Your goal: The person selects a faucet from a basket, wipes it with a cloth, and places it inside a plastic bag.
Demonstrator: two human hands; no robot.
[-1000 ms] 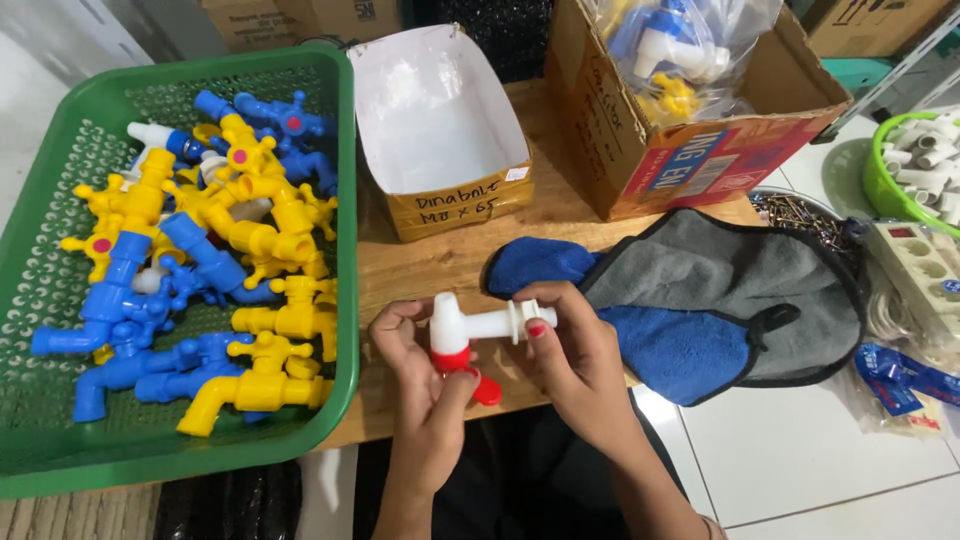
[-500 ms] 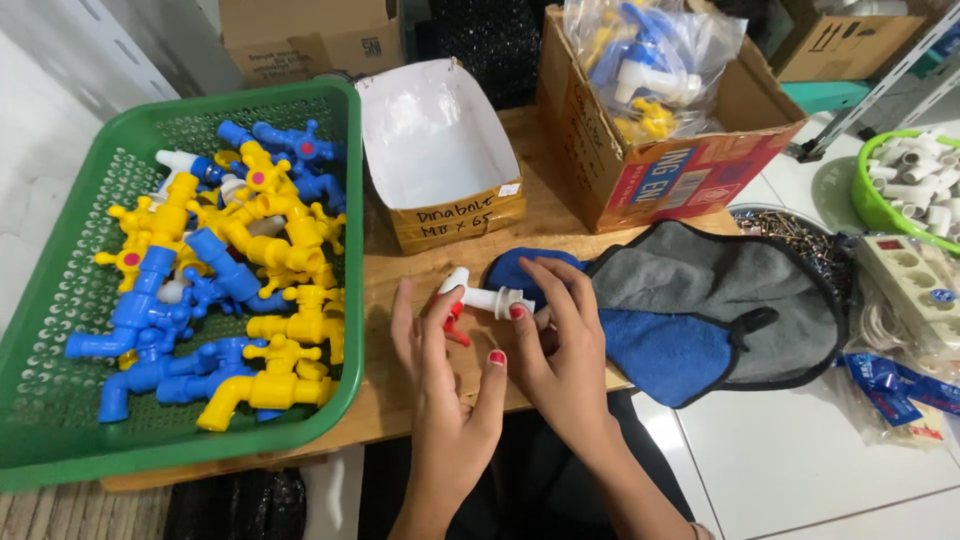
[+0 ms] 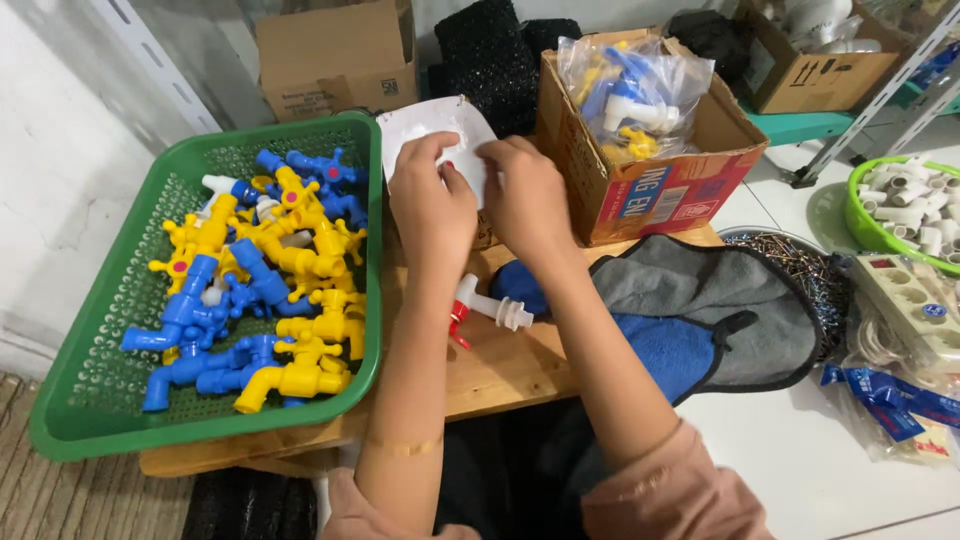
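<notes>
Both my hands reach forward to a small white-lined cardboard box [image 3: 430, 125] standing behind the wooden table. My left hand [image 3: 430, 205] and my right hand [image 3: 525, 195] rest over its front edge with fingers curled; whether they grip anything is hidden. A white plastic tap with a red handle [image 3: 480, 308] lies on the wooden table [image 3: 500, 370] between my forearms, touched by neither hand.
A green basket [image 3: 110, 400] of several blue and yellow plastic taps stands at the left. A cardboard box [image 3: 650, 190] with bagged taps is right of my hands. A grey and blue cloth [image 3: 700, 310] lies at the right, with a power strip [image 3: 915, 305] and a green bowl [image 3: 905, 205] of white fittings beyond.
My hands let go of the white tap, which now lies on the table, and moved forward to the small box. The camera tilted up and forward.
</notes>
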